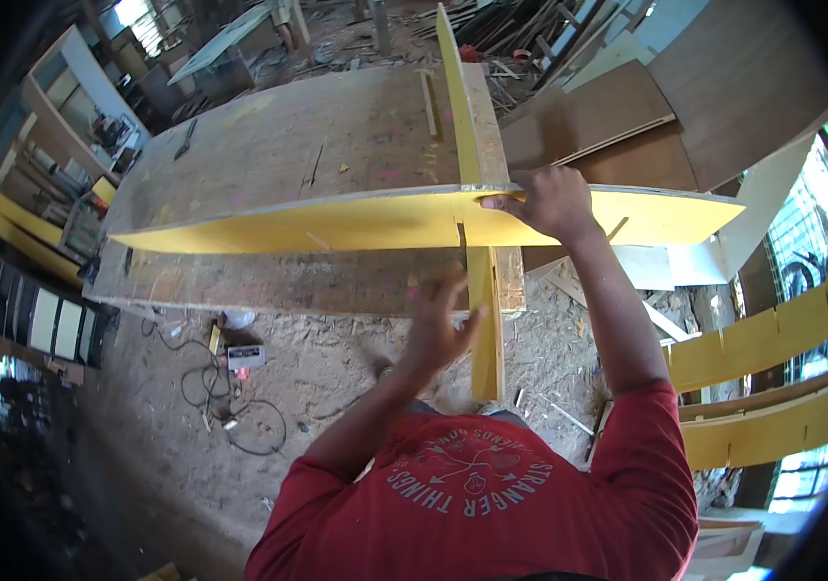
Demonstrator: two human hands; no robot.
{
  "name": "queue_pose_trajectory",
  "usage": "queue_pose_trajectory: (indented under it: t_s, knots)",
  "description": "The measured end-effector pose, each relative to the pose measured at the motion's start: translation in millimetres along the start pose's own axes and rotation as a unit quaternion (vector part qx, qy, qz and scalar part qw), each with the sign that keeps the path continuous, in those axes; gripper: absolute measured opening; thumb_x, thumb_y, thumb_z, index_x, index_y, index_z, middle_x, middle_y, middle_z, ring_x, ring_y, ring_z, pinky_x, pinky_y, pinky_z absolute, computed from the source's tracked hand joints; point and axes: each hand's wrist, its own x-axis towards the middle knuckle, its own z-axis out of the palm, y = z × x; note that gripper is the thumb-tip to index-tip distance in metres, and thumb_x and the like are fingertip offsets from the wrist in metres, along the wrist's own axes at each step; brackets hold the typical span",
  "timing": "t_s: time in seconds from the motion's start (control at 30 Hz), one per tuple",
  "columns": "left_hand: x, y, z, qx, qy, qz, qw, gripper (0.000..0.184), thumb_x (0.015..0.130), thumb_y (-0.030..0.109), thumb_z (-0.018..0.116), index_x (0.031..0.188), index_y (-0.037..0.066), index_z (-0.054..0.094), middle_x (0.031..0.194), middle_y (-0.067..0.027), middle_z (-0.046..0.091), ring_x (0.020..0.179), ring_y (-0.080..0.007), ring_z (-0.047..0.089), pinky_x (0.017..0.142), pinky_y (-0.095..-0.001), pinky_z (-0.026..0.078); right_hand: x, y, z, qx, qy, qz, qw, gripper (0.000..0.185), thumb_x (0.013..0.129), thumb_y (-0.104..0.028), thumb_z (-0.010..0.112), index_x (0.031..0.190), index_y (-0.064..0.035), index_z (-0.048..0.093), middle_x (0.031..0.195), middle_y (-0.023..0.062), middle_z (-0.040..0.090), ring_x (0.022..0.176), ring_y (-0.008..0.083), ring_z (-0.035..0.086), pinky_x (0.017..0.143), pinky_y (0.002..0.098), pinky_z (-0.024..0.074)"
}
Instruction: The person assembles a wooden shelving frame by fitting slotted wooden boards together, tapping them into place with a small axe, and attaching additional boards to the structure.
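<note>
A long yellow board [337,225] stands on edge across the workbench, with narrow slots cut in it. A second yellow board [457,107] crosses it at about a right angle, and its near end [482,358] juts past the bench's front edge towards me. My right hand [554,201] is closed over the top edge of the long board, just right of the crossing, thumb on the near face. Just left of the crossing board's near end is my left hand [441,320], slightly blurred, its fingers apart and nothing seen in them. Whether it touches the board I cannot tell.
The worn wooden workbench [269,136] carries a dark tool [185,140] at its far left and a thin wood strip [428,102]. More slotted yellow boards [772,334] stand at right. Brown sheets [598,116] lean behind. A cable [203,387] and a box [245,357] lie on the floor.
</note>
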Motion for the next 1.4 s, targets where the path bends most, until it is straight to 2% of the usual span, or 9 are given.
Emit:
queue_pose_trajectory:
  t_s: [0.13,0.23,0.3,0.4,0.53,0.67,0.83,0.93,1.4]
  knots:
    - [103.8,-12.2,-126.6,0.24,0.133,0.199,0.941,0.049,0.088,0.031,0.082,0.127,0.005,0.069,0.143,-0.0182,0.063,0.13,-0.0399,0.059,0.112,-0.0522,0.046,-0.8,-5.3,-1.4,0.011,0.023,0.003,1.0,0.077,0.081,-0.086,0.063,0.085,-0.0116,0.081,0.071,0.0115,0.072,0.073,0.0331,0.074,0.067,0.0464,0.0582]
    - [154.8,-62.5,-175.1,0.289,0.036,0.222,0.93,0.051,0.09,0.044,0.081,0.121,0.005,0.071,0.126,-0.0188,0.072,0.114,-0.0397,0.069,0.1,-0.0504,0.054,4.2,-8.0,-5.4,0.01,-0.039,0.046,0.998,0.078,0.078,-0.087,0.065,0.086,-0.0113,0.082,0.073,0.0119,0.072,0.074,0.0326,0.074,0.067,0.0459,0.0574]
    - [165.0,-76.5,-185.1,0.281,-0.146,0.072,0.946,0.056,0.09,0.054,0.077,0.118,0.006,0.071,0.109,-0.0188,0.076,0.1,-0.0402,0.073,0.089,-0.0499,0.057,7.0,-14.3,-7.4,0.028,-0.033,0.062,0.997,0.075,0.076,-0.084,0.07,0.087,-0.0107,0.083,0.071,0.01,0.072,0.075,0.0319,0.074,0.072,0.0447,0.058]
    - [170.5,-97.8,-186.6,0.291,-0.204,0.07,0.932,0.062,0.092,0.067,0.07,0.109,0.007,0.073,0.084,-0.0176,0.076,0.077,-0.0408,0.075,0.07,-0.049,0.058,8.1,-18.7,-12.7,0.061,-0.06,0.097,0.992,0.063,0.075,-0.068,0.083,0.104,-0.0124,0.082,0.096,0.0115,0.077,0.099,0.0324,0.074,0.089,0.0468,0.057]
    - [173.9,-90.7,-190.0,0.283,-0.227,0.063,0.93,0.064,0.092,0.069,0.069,0.1,0.006,0.074,0.078,-0.0188,0.075,0.074,-0.041,0.074,0.068,-0.0493,0.058,-29.8,-69.5,1.2,-0.041,0.269,0.172,0.947,0.068,0.077,-0.039,0.092,0.136,-0.0167,0.066,0.145,0.017,0.057,0.138,0.04,0.05,0.114,0.0562,0.0413]
    - [170.0,-96.0,-185.9,0.258,-0.189,0.076,0.944,0.066,0.091,0.07,0.069,0.091,0.004,0.072,0.071,-0.0195,0.072,0.069,-0.0417,0.072,0.065,-0.0502,0.057,-103.5,-113.3,49.0,0.157,0.059,0.412,0.896,0.072,0.086,-0.04,0.085,0.144,-0.009,0.056,0.149,0.0247,0.055,0.144,0.0438,0.047,0.116,0.0559,0.0403]
    - [176.1,-100.8,-187.0,0.276,-0.197,0.075,0.938,0.067,0.086,0.07,0.075,0.08,0.004,0.068,0.067,-0.019,0.068,0.065,-0.0411,0.07,0.062,-0.0495,0.055,-137.1,-141.8,113.0,0.26,-0.189,0.505,0.801,0.056,0.099,-0.033,0.068,0.145,-0.007,0.049,0.114,0.0348,0.07,0.109,0.0552,0.067,0.097,0.0632,0.0504]
    - [181.3,-111.7,-195.1,0.299,-0.194,0.089,0.93,0.066,0.085,0.069,0.077,0.077,0.004,0.067,0.064,-0.019,0.066,0.062,-0.0416,0.068,0.06,-0.05,0.054,-153.0,-140.5,141.7,0.249,-0.139,0.473,0.834,0.047,0.101,-0.025,0.063,0.142,-0.0075,0.05,0.095,0.0334,0.072,0.094,0.0557,0.069,0.087,0.0652,0.0526]
    - [201.2,-258.1,-319.9,0.344,-0.156,0.037,0.925,0.065,0.078,0.056,0.09,0.072,-0.001,0.059,0.063,-0.0221,0.058,0.058,-0.046,0.055,0.057,-0.0479,0.046,-135.9,-160.9,132.9,0.243,-0.137,0.496,0.822,0.04,0.101,-0.021,0.063,0.137,-0.0076,0.053,0.093,0.0297,0.073,0.093,0.0511,0.071,0.083,0.06,0.055]
